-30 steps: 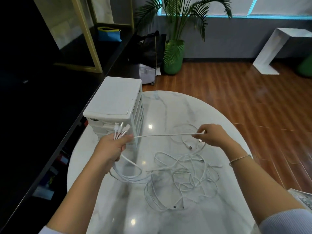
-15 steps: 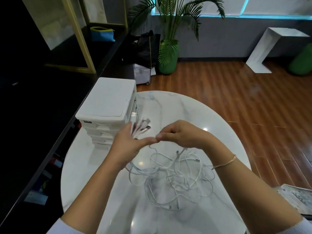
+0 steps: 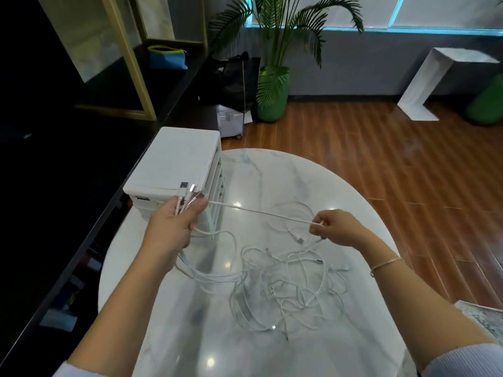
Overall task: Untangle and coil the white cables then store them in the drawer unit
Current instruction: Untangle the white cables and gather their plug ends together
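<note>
A tangle of white cables (image 3: 288, 289) lies on the round marble table (image 3: 272, 175). My left hand (image 3: 174, 227) grips a bundle of cable ends, with several plugs (image 3: 189, 190) sticking up above my fingers. One cable strand (image 3: 258, 212) runs taut from that hand to my right hand (image 3: 337, 227), which pinches it above the tangle. The white drawer unit (image 3: 177, 164) stands at the table's left edge, just behind my left hand, its drawers facing right.
A dark counter (image 3: 68, 172) runs along the left of the table. Beyond the table are a wooden floor, a potted palm (image 3: 275, 85), a small wheeled box (image 3: 230, 122) and a white side table (image 3: 435, 83). Printed paper (image 3: 481, 317) lies at the right edge.
My hands were together half a second ago; now my right hand has drawn away to the right, sliding along one strand and pulling it taut from my left hand.
</note>
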The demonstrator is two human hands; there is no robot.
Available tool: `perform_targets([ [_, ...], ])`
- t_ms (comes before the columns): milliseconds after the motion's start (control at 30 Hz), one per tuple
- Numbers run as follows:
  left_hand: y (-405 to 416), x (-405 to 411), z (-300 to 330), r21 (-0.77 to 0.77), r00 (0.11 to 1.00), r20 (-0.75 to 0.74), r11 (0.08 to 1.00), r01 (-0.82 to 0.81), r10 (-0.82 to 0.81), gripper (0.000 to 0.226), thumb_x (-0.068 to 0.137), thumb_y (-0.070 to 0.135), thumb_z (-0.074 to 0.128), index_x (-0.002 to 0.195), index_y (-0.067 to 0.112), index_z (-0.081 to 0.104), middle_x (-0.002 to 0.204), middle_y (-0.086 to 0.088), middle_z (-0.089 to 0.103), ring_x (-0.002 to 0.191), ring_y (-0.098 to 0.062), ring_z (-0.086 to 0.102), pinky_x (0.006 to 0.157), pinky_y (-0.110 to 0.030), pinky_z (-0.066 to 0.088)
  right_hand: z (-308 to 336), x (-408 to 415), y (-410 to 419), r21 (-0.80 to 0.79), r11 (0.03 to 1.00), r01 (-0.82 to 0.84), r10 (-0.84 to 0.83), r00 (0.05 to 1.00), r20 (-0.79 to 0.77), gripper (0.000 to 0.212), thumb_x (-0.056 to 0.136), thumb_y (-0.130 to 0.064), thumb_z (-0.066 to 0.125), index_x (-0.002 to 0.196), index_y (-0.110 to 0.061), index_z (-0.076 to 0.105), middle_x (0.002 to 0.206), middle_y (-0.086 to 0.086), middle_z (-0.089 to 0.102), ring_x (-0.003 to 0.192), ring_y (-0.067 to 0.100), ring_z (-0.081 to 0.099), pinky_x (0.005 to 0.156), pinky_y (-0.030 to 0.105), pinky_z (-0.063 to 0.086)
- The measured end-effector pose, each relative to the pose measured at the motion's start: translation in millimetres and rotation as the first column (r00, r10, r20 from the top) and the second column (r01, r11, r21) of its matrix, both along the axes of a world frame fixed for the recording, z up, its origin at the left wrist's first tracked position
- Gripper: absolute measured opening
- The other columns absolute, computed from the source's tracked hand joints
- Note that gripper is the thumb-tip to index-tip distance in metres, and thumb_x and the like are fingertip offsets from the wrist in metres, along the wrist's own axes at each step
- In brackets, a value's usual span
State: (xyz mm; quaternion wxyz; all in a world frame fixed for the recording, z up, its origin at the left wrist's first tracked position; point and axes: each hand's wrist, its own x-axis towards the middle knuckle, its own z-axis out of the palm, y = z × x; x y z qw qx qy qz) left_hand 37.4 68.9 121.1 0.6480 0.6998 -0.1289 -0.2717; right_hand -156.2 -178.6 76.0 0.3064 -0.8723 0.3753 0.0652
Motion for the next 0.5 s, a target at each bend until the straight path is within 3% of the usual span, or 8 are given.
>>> perform_targets([
  [100, 6.5, 7.5, 0.5, -0.041, 0.999, -0.018, 0.998, -0.048, 0.048, 0.011, 0.086, 0.019, 0.065, 0.078, 0.016, 0.059, 0.042, 0.012, 0.035, 0.033, -0.003, 0.02, 0.034, -0.013, 0.017, -15.4, -14.7, -12.3, -0.077, 0.995, 0.065, -0.07, 0.996, -0.057, 0.022, 0.092, -0.034, 0.057, 0.079, -0.016, 0.062, 0.069, -0.009, 0.059, 0.068, 0.011, 0.054, 0.055, 0.017, 0.033],
  [167, 10.5, 13.7, 0.1, -0.062, 0.995, -0.02, 0.993, -0.103, 0.102, 0.017, 0.086, 0.02, 0.066, 0.074, 0.017, 0.055, 0.041, 0.012, 0.035, 0.033, -0.003, 0.02, 0.034, -0.013, 0.017, -18.1, -18.5, -16.8, -0.048, 0.984, 0.173, -0.175, 0.984, -0.04, 0.034, 0.094, -0.038, 0.051, 0.083, -0.01, 0.066, 0.078, 0.0, 0.065, 0.071, 0.016, 0.058, 0.058, 0.021, 0.04],
  [233, 14.1, 17.2, 1.6, -0.049, 0.992, -0.008, 0.991, -0.128, 0.128, 0.02, 0.086, 0.02, 0.066, 0.071, 0.018, 0.053, 0.04, 0.012, 0.035, 0.032, -0.003, 0.02, 0.034, -0.012, 0.017, -11.4, -18.4, -14.7, 0.149, 0.939, 0.31, -0.32, 0.946, 0.047, 0.042, 0.095, -0.041, 0.047, 0.08, -0.006, 0.066, 0.08, 0.009, 0.069, 0.066, 0.021, 0.061, 0.058, 0.026, 0.048],
  [333, 18.3, 19.5, 3.7, 0.052, 0.996, 0.058, 0.996, -0.071, 0.068, 0.026, 0.085, 0.024, 0.067, 0.068, 0.017, 0.05, 0.042, 0.007, 0.044, 0.033, -0.007, 0.023, 0.035, -0.013, 0.019, 22.3, -10.2, -5.6, 0.4, 0.864, 0.304, -0.424, 0.87, 0.253, 0.044, 0.096, -0.04, 0.046, 0.07, -0.006, 0.057, 0.062, 0.013, 0.064, 0.046, 0.022, 0.056, 0.048, 0.031, 0.047],
  [400, 19.9, 16.5, 5.8, 0.123, 0.994, 0.108, 0.992, -0.016, 0.002, 0.024, 0.081, 0.026, 0.071, 0.07, 0.016, 0.053, 0.052, 0.002, 0.055, 0.035, -0.008, 0.025, 0.035, -0.015, 0.02, 53.7, -2.0, 0.5, 0.332, 0.913, 0.238, -0.359, 0.855, 0.374, 0.043, 0.097, -0.04, 0.044, 0.07, -0.01, 0.056, 0.052, 0.007, 0.055, 0.04, 0.019, 0.045, 0.044, 0.027, 0.037],
  [500, 19.1, 8.2, 9.0, 0.206, 0.987, 0.151, 0.978, 0.023, -0.056, 0.027, 0.072, 0.031, 0.079, 0.078, 0.018, 0.056, 0.063, 0.004, 0.055, 0.044, -0.008, 0.034, 0.044, -0.02, 0.03, 102.5, 8.0, 13.4, 0.062, 0.993, 0.099, -0.115, 0.907, 0.405, 0.042, 0.097, -0.045, 0.037, 0.074, -0.019, 0.061, 0.056, -0.001, 0.048, 0.05, 0.012, 0.041, 0.051, 0.024, 0.035],
])
